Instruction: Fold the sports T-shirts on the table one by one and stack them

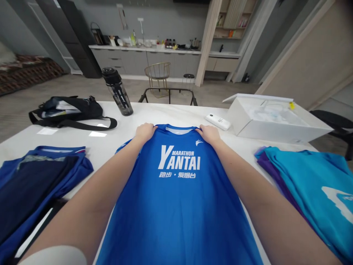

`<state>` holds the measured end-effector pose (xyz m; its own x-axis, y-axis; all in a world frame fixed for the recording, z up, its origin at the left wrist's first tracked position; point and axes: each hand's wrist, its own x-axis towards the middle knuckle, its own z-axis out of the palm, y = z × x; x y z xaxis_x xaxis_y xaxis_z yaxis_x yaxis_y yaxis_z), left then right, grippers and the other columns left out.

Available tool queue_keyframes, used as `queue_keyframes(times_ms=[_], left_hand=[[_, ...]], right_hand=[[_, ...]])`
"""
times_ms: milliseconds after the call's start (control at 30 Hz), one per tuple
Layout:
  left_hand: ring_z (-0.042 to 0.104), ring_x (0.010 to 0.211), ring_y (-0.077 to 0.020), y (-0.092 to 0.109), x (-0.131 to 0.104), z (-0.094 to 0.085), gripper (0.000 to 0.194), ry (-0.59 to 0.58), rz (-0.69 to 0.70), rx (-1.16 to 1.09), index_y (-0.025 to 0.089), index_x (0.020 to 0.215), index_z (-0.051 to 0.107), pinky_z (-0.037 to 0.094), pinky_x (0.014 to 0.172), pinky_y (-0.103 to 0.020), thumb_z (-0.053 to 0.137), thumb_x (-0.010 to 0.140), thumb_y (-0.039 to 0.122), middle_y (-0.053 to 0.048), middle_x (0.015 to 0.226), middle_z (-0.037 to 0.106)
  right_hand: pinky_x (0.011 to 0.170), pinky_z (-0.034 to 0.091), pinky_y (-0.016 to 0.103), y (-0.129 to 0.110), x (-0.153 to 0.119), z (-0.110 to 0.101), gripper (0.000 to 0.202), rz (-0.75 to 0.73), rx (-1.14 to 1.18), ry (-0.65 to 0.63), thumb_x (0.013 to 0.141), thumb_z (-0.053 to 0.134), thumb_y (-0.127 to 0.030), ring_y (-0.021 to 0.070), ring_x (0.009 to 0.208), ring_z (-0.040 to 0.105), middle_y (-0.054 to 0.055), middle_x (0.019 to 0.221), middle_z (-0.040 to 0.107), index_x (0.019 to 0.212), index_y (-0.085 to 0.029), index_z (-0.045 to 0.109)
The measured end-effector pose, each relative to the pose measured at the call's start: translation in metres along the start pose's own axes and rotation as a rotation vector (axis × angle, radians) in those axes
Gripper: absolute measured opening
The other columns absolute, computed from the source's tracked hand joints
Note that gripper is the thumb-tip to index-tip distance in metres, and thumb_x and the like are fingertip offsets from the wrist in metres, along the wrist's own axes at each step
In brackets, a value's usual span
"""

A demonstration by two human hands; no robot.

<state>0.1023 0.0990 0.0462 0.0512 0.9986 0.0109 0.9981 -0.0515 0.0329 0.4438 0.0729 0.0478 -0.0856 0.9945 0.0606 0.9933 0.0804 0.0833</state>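
A blue T-shirt with white "Marathon Yantai" lettering lies spread out, front side up, on the white table. Its collar points away from me, and its lower end runs out of the bottom of the view. My left hand is closed on the left shoulder edge of the shirt. At the shoulder on the other side of the collar, my right hand grips the fabric with the thumb on top. Both arms reach forward along the shirt's sides and cover parts of its sleeves.
Dark and blue folded clothes lie at left, turquoise and purple ones at right. Toward the far edge are a black waist bag, a water bottle, a white handheld device and an open white box.
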Motion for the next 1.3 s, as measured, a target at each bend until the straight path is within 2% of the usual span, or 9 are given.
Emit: queue_keyframes(times_ms=[133, 267, 333, 433, 600, 733, 867, 1033, 1300], left_hand=[[0.063, 0.108, -0.0386, 0.004, 0.005, 0.002, 0.047, 0.115, -0.026, 0.014, 0.014, 0.115, 0.069, 0.047, 0.088, -0.048, 0.038, 0.100, 0.045, -0.023, 0.115, 0.068], [0.054, 0.121, -0.0360, 0.027, -0.020, 0.005, 0.039, 0.338, 0.176, 0.026, 0.014, 0.127, 0.061, 0.040, 0.099, -0.048, 0.035, 0.099, 0.023, -0.021, 0.125, 0.062], [0.055, 0.120, -0.0328, 0.038, -0.034, 0.009, 0.041, 0.310, 0.270, -0.014, 0.016, 0.128, 0.060, 0.041, 0.100, -0.045, 0.032, 0.098, 0.017, -0.019, 0.125, 0.061], [0.058, 0.120, -0.0308, 0.040, -0.049, 0.018, 0.043, 0.250, 0.202, -0.107, 0.015, 0.136, 0.056, 0.043, 0.102, -0.042, 0.035, 0.099, 0.022, -0.018, 0.132, 0.059], [0.036, 0.147, -0.0329, 0.011, -0.067, 0.031, 0.060, 0.184, 0.080, -0.187, 0.011, 0.152, 0.040, 0.026, 0.120, -0.051, 0.031, 0.103, 0.044, -0.019, 0.158, 0.040], [0.024, 0.153, -0.0315, -0.022, -0.083, 0.033, 0.069, 0.053, 0.010, -0.220, 0.013, 0.158, 0.032, 0.020, 0.122, -0.055, 0.021, 0.103, 0.054, -0.017, 0.165, 0.029], [0.020, 0.155, -0.0268, -0.059, -0.086, 0.031, 0.067, -0.022, 0.040, -0.197, 0.019, 0.158, 0.034, 0.017, 0.124, -0.051, 0.017, 0.104, 0.053, -0.011, 0.166, 0.027], [0.023, 0.155, -0.0239, -0.091, -0.074, 0.026, 0.061, -0.033, 0.101, -0.187, 0.021, 0.157, 0.037, 0.021, 0.124, -0.044, 0.020, 0.105, 0.047, -0.007, 0.166, 0.029], [0.024, 0.154, -0.0259, -0.087, -0.077, 0.024, 0.061, -0.072, 0.167, -0.132, 0.018, 0.157, 0.035, 0.021, 0.122, -0.053, 0.018, 0.106, 0.047, -0.011, 0.165, 0.031]], right_hand=[[0.086, 0.041, 0.039, -0.007, 0.015, 0.005, 0.051, 0.017, 0.044, 0.065, 0.103, 0.036, -0.056, 0.0316, 0.106, 0.062, 0.019, 0.112, 0.070, 0.115, -0.017, 0.066], [0.095, 0.037, 0.046, -0.013, 0.001, 0.003, 0.043, 0.104, 0.084, 0.237, 0.104, 0.036, -0.044, 0.0357, 0.119, 0.052, 0.021, 0.126, 0.062, 0.121, -0.015, 0.063], [0.095, 0.039, 0.047, -0.013, -0.014, 0.001, 0.039, 0.152, 0.115, 0.248, 0.103, 0.036, -0.038, 0.0358, 0.119, 0.052, 0.021, 0.126, 0.061, 0.121, -0.015, 0.063], [0.091, 0.044, 0.046, -0.006, -0.045, -0.003, 0.036, 0.224, 0.175, 0.164, 0.101, 0.039, -0.036, 0.0352, 0.114, 0.056, 0.020, 0.122, 0.062, 0.121, -0.017, 0.064], [0.099, 0.045, 0.043, 0.002, -0.100, -0.005, 0.051, 0.246, 0.297, 0.186, 0.104, 0.032, -0.046, 0.0327, 0.123, 0.056, 0.019, 0.138, 0.059, 0.137, -0.015, 0.055], [0.115, 0.034, 0.050, 0.007, -0.119, 0.005, 0.071, 0.300, 0.384, 0.005, 0.104, 0.020, -0.059, 0.0333, 0.141, 0.044, 0.018, 0.153, 0.049, 0.150, -0.013, 0.045], [0.123, 0.014, 0.059, 0.029, -0.112, 0.019, 0.068, 0.242, 0.329, -0.124, 0.105, 0.014, -0.056, 0.0301, 0.155, 0.019, 0.008, 0.167, 0.025, 0.158, -0.020, 0.035], [0.125, 0.012, 0.055, 0.068, -0.101, 0.031, 0.067, 0.075, 0.301, -0.143, 0.104, 0.012, -0.056, 0.0250, 0.156, 0.017, 0.002, 0.168, 0.023, 0.161, -0.024, 0.030], [0.125, 0.016, 0.056, 0.102, -0.082, 0.037, 0.069, -0.069, 0.230, -0.129, 0.103, 0.016, -0.062, 0.0263, 0.155, 0.020, 0.003, 0.168, 0.024, 0.160, -0.028, 0.030]])
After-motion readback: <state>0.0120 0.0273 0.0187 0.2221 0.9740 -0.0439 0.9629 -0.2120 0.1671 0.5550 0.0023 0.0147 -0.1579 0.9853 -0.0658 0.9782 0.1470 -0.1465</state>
